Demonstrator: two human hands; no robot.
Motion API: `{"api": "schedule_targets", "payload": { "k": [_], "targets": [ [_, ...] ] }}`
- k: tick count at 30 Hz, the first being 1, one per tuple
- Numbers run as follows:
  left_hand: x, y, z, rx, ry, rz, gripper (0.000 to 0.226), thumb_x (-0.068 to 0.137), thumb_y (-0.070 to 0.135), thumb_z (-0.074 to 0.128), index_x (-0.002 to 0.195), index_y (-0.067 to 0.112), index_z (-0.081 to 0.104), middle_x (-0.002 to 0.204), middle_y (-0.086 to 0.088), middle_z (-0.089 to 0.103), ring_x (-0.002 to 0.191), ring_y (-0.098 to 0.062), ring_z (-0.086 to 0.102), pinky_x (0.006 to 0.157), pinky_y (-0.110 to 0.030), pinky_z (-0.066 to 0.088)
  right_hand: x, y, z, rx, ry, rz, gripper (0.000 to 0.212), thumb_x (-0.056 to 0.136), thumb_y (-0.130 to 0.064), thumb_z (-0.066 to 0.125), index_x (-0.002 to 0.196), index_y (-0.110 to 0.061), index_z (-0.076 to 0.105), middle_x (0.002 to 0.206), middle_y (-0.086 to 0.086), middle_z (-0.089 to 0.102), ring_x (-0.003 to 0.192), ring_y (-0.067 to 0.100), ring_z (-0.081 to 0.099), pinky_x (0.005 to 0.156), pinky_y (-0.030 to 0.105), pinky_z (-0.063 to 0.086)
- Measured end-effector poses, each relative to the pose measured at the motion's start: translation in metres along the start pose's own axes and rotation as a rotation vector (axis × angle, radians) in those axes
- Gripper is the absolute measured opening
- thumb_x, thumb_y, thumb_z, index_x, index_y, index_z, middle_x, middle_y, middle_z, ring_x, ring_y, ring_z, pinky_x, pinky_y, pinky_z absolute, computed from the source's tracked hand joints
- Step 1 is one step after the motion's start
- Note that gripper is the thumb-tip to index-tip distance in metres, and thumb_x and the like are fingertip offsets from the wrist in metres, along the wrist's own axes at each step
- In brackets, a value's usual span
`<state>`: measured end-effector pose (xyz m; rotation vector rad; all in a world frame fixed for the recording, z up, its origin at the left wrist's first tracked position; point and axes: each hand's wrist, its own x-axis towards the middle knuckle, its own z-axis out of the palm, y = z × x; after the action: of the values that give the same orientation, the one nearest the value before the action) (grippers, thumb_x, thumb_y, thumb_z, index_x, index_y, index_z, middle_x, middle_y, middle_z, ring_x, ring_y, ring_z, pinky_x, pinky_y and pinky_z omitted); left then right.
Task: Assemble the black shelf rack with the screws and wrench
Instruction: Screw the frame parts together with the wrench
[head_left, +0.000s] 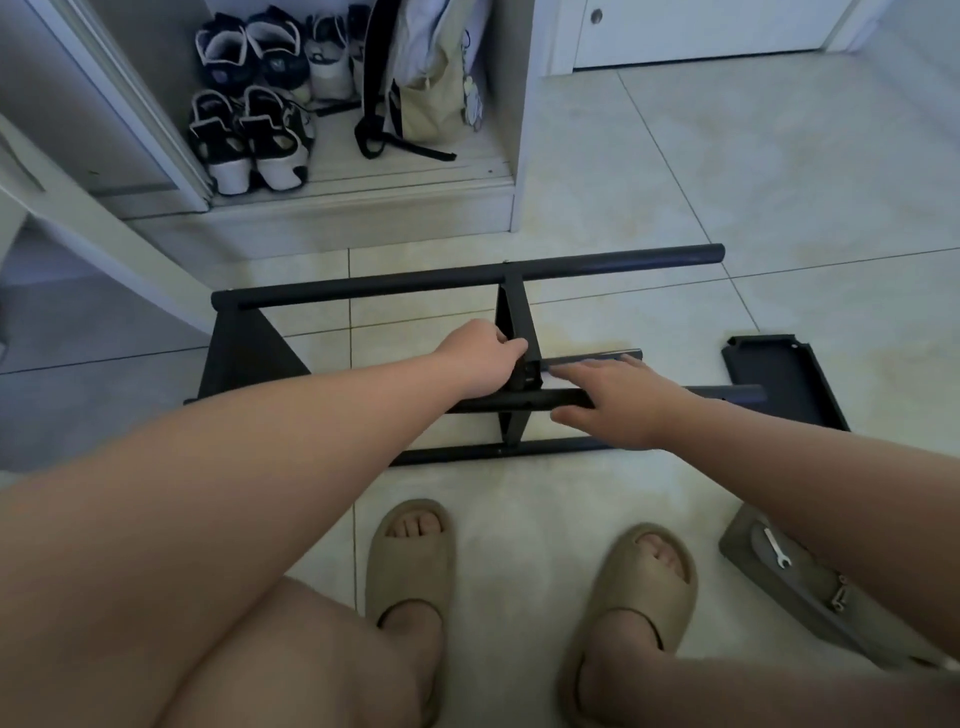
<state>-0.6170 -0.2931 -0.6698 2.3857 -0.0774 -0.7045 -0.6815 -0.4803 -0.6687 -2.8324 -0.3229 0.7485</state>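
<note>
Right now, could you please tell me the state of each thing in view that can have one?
Rack frame: part-assembled, lying on the floor.
Left hand: grips the middle bracket.
Right hand: fingers straight, resting on a rail.
Shelf panel: loose, flat on the floor.
Wrench: unused, lying on the grey tray.
Screws: loose on that tray.
Closet: open.
White door: shut.

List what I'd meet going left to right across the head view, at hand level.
Rack's triangular end plate → left hand, gripping the middle bracket → right hand, fingers straight over a bar → loose black panel.
</note>
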Motion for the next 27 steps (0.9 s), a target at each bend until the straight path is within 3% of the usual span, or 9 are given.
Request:
{"api": "schedule_targets", "payload": {
  "k": [3,5,8,10,14,17,20,24,27],
  "targets": [
    [-0.001,0.010,0.002,-0.060,0.001,-0.059,0.038,0.099,0.041,0.050,0.074,0.013,0.053,0.062,-0.002,0.042,0.057,-0.021,0.040,0.054,-0.032,0.029,-0.002,0.000,0.003,-0.109,-0.022,-0.049,0.047,0.101,-0.044,0.052,0.144,-0.029,0.045,0.131,-0.006,0.060,0.123,0.023,0.056,0.110,0.041,0.031],
    [0.001,0.015,0.003,-0.092,-0.013,-0.089,0.037,0.097,0.041,0.054,0.074,0.011,0.051,0.062,-0.003,0.045,0.055,-0.022,0.041,0.053,-0.031,0.032,0.000,0.000,0.002,-0.162,0.005,-0.052,0.039,0.102,-0.037,0.052,0.139,-0.027,0.049,0.126,-0.004,0.061,0.118,0.023,0.058,0.106,0.040,0.035],
    [0.005,0.014,0.006,-0.153,-0.095,-0.112,0.041,0.095,0.037,0.060,0.100,-0.003,0.065,0.092,-0.017,0.071,0.083,-0.035,0.068,0.078,-0.040,0.056,0.006,0.000,-0.001,-0.221,0.035,-0.050,0.022,0.102,-0.029,0.050,0.123,-0.026,0.055,0.118,-0.003,0.064,0.112,0.024,0.059,0.101,0.039,0.036],
    [0.007,0.013,0.007,-0.163,-0.114,-0.124,0.044,0.096,0.036,0.060,0.110,-0.005,0.065,0.110,-0.021,0.072,0.104,-0.037,0.069,0.092,-0.044,0.054,0.007,0.000,-0.003,-0.231,0.026,-0.048,0.015,0.103,-0.028,0.050,0.116,-0.026,0.056,0.115,-0.002,0.065,0.109,0.025,0.059,0.100,0.038,0.037],
    [0.007,0.012,0.003,-0.147,-0.137,-0.111,0.040,0.096,0.033,0.060,0.108,-0.004,0.068,0.105,-0.020,0.074,0.091,-0.031,0.070,0.074,-0.033,0.045,0.004,-0.001,-0.005,-0.221,0.016,-0.026,0.014,0.102,-0.028,0.051,0.115,-0.025,0.057,0.115,0.001,0.065,0.107,0.028,0.059,0.093,0.038,0.043],
    [0.007,0.010,0.002,-0.151,-0.150,-0.113,0.036,0.095,0.030,0.060,0.107,-0.003,0.067,0.101,-0.017,0.075,0.093,-0.032,0.071,0.075,-0.033,0.047,0.001,-0.004,-0.007,-0.205,-0.004,-0.003,0.019,0.102,-0.029,0.052,0.120,-0.025,0.057,0.117,0.002,0.063,0.105,0.029,0.060,0.085,0.042,0.051],
    [0.006,0.010,-0.001,-0.141,-0.139,-0.104,0.035,0.096,0.032,0.061,0.106,-0.001,0.068,0.088,-0.010,0.074,0.080,-0.027,0.067,0.076,-0.034,0.051,0.000,-0.005,-0.010,-0.216,0.009,-0.007,0.019,0.103,-0.028,0.051,0.121,-0.027,0.057,0.118,0.000,0.063,0.106,0.027,0.059,0.080,0.041,0.051],
    [0.009,0.008,-0.003,-0.152,-0.155,-0.100,0.037,0.097,0.035,0.060,0.111,0.001,0.067,0.105,-0.014,0.075,0.102,-0.032,0.070,0.087,-0.037,0.052,-0.001,-0.003,-0.013,-0.240,0.029,-0.014,0.017,0.103,-0.029,0.050,0.120,-0.029,0.056,0.116,-0.002,0.063,0.105,0.026,0.059,0.077,0.039,0.047],
    [0.012,0.004,-0.003,-0.137,-0.153,-0.093,0.034,0.097,0.036,0.061,0.109,0.004,0.068,0.107,-0.013,0.074,0.097,-0.031,0.070,0.080,-0.032,0.049,0.000,-0.002,-0.015,-0.248,0.039,-0.014,0.018,0.103,-0.029,0.049,0.120,-0.029,0.056,0.115,-0.002,0.063,0.103,0.025,0.059,0.076,0.037,0.045]
  ]
}}
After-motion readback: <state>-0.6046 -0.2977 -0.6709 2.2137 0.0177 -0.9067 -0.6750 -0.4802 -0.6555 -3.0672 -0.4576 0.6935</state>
